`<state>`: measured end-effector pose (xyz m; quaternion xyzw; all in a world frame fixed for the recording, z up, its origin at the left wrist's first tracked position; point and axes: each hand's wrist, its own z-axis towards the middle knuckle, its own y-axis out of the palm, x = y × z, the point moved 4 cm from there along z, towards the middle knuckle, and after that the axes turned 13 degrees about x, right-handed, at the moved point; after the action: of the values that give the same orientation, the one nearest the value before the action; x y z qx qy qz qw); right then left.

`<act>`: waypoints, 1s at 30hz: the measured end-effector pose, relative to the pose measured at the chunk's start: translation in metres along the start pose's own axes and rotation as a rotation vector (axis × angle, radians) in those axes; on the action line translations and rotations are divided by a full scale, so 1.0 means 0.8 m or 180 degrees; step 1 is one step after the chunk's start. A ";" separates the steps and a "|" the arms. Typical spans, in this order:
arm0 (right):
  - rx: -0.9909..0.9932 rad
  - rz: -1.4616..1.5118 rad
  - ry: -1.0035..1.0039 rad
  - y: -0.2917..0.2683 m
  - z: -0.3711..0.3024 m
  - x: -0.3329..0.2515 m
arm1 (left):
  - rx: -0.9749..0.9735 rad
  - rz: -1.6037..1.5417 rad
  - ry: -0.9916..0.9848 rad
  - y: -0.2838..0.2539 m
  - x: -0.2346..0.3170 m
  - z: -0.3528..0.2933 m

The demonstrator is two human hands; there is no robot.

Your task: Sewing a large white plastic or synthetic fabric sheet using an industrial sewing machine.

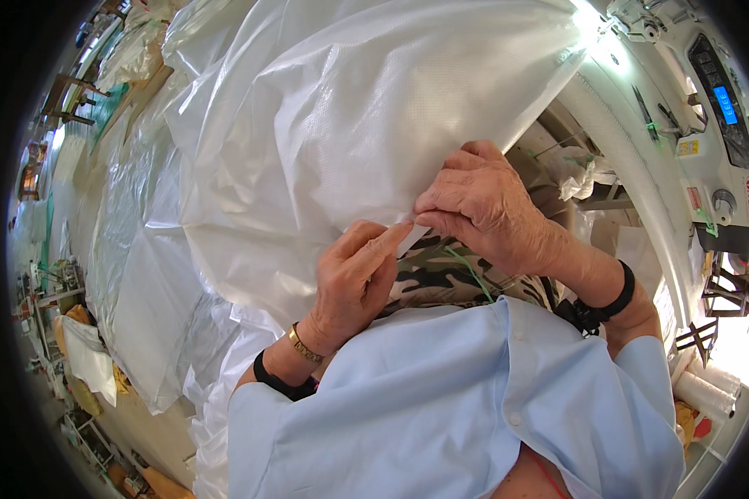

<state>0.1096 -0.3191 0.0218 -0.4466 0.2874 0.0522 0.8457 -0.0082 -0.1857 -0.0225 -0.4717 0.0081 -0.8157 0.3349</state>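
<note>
A large sheet of white translucent woven plastic [349, 108] spreads in front of me and drapes down toward my lap. Its near edge is pinched by my left hand [356, 270] and my right hand [487, 208], whose fingertips meet at one spot. There the edge looks folded over into a narrow strip. The fingers of both hands are closed on it. At the upper right, the sheet's far corner runs up to the head of a white sewing machine [674, 100], where a bright lamp shines. Thin green threads [472, 270] lie over my camouflage-patterned clothing below the right hand.
The machine carries a control panel with a lit blue display [726, 106]. Tweezers [643, 108] lie on its white bed. More crumpled clear plastic sheeting [133, 249] heaps up on the left. Clear film rolls [707, 389] stand at the lower right. A small wooden stool [71, 100] stands far left.
</note>
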 end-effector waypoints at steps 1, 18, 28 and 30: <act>0.0007 -0.0020 0.0003 -0.002 0.001 0.000 | -0.0001 -0.0016 0.0015 0.000 0.001 0.002; -0.0068 -0.0356 -0.0506 -0.034 0.002 0.010 | -0.0946 -0.0138 0.0032 0.003 0.029 0.053; 0.0234 -0.0497 -0.0427 -0.070 0.010 0.068 | -0.0997 -0.0314 -0.0518 -0.009 0.025 0.073; 0.0302 -0.0465 -0.0326 -0.076 0.011 0.082 | -0.0973 -0.0481 -0.0720 -0.012 0.016 0.074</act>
<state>0.1890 -0.3595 0.0350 -0.4226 0.2126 -0.0006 0.8810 0.0284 -0.1677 0.0232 -0.6049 0.0588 -0.7696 0.1960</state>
